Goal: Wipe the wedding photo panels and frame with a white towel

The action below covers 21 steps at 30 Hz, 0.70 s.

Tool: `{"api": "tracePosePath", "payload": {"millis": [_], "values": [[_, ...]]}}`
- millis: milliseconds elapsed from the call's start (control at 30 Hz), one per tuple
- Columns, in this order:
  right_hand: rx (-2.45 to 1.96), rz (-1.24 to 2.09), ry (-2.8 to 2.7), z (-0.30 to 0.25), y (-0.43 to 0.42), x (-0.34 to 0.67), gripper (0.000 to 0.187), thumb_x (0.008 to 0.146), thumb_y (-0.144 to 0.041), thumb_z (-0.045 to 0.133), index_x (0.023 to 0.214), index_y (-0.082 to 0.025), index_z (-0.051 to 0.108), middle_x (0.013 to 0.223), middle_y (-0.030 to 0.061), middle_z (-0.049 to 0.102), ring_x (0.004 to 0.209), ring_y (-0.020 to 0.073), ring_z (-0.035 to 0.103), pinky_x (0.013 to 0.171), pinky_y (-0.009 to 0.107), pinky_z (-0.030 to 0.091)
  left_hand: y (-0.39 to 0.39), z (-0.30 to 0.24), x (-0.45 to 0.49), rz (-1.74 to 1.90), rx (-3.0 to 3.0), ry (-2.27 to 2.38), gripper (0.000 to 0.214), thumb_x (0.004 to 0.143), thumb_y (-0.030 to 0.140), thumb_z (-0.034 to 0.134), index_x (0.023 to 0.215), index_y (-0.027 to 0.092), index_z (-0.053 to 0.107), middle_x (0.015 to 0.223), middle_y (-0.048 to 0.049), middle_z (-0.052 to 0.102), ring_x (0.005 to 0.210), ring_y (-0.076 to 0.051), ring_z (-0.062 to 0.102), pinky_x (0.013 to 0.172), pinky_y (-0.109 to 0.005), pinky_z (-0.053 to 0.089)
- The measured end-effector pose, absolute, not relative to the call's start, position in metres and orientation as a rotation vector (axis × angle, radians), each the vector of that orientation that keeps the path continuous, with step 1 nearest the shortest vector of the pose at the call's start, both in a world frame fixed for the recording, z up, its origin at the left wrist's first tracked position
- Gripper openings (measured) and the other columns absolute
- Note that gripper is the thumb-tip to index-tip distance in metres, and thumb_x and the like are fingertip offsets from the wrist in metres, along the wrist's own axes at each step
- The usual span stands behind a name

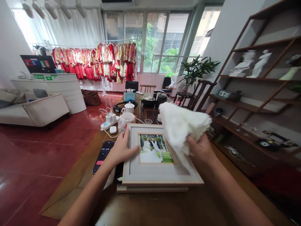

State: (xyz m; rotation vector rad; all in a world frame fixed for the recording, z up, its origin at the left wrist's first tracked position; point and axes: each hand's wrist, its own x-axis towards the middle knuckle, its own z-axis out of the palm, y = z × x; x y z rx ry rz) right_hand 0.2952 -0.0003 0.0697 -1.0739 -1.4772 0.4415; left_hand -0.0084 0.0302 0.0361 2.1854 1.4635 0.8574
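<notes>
Right hand (199,150) grips white cloth (183,128); open left hand (121,149) touches picture frame (152,175).

The white cloth (184,128) is showing soft creases; the pale wood frame (162,182) is bordering a grey mat (131,169); the red-and-gold gowns (94,62) are showing floral patterns; the floor tiles (47,160) are gleaming dark red.

On the long wooden table (68,191) there lie a stack of picture frames (141,174), a smartphone (103,156) showing a timer, a white power strip (108,123) and a white jug (127,121), close to one another.
</notes>
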Motion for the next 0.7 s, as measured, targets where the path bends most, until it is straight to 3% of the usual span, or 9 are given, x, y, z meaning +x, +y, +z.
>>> {"api": "tracePosePath", "payload": {"millis": [133,267,367,467,533,700], "values": [[-1.121,0.299,-2.167,0.076,0.005,0.269,0.032,0.075,-0.034,0.065,0.104,-0.019,0.063,0.107,0.0108,0.067,0.098,0.0292,0.061,0.088,0.044,0.047,0.030,0.028,-0.010,0.868,2.179,1.351,0.090,0.077,0.052,0.063,0.148,0.014,0.022,0.148,-0.0195,0.027,0.137,-0.034,0.026,0.112,-0.047,0.023],[-1.072,0.005,-2.598,0.078,0.004,0.247,0.062,0.074,-0.028,0.060,0.133,-0.014,0.046,0.132,0.0157,0.054,0.120,0.0304,0.049,0.103,0.048,0.036,0.028,0.024,-0.008,0.890,2.105,1.267,0.080,0.077,0.040,0.063,0.144,0.015,0.030,0.152,-0.0175,0.019,0.142,-0.032,0.014,0.114,-0.046,0.018],[-1.093,-0.056,-2.661,0.078,0.002,0.238,0.077,0.073,-0.038,0.062,0.141,-0.015,0.035,0.143,0.0157,0.043,0.128,0.0296,0.042,0.106,0.048,0.032,0.027,0.023,-0.007,0.933,2.053,1.211,0.077,0.074,0.033,0.064,0.143,0.016,0.033,0.154,-0.0165,0.016,0.143,-0.032,0.008,0.115,-0.047,0.014],[-1.145,-0.081,-2.652,0.075,0.001,0.233,0.083,0.073,-0.054,0.062,0.141,-0.013,0.037,0.144,0.0180,0.040,0.129,0.0318,0.041,0.105,0.050,0.031,0.027,0.023,-0.006,0.962,2.012,1.151,0.078,0.074,0.031,0.064,0.143,0.017,0.031,0.155,-0.0144,0.013,0.144,-0.031,0.001,0.115,-0.048,0.012],[-1.196,-0.111,-2.636,0.073,0.000,0.230,0.078,0.075,-0.055,0.060,0.138,-0.012,0.041,0.141,0.0190,0.044,0.128,0.0330,0.042,0.105,0.052,0.030,0.027,0.022,-0.006,0.971,1.978,1.129,0.080,0.074,0.030,0.064,0.145,0.018,0.028,0.156,-0.0131,0.013,0.144,-0.030,0.000,0.115,-0.048,0.011],[-1.157,-0.082,-2.685,0.073,-0.009,0.230,0.056,0.076,-0.037,0.060,0.128,-0.018,0.052,0.134,0.0140,0.053,0.122,0.0297,0.047,0.103,0.050,0.030,0.029,0.018,-0.006,1.020,1.916,1.126,0.086,0.072,0.029,0.065,0.146,0.017,0.024,0.155,-0.0149,0.013,0.144,-0.031,0.003,0.115,-0.048,0.010]]}}
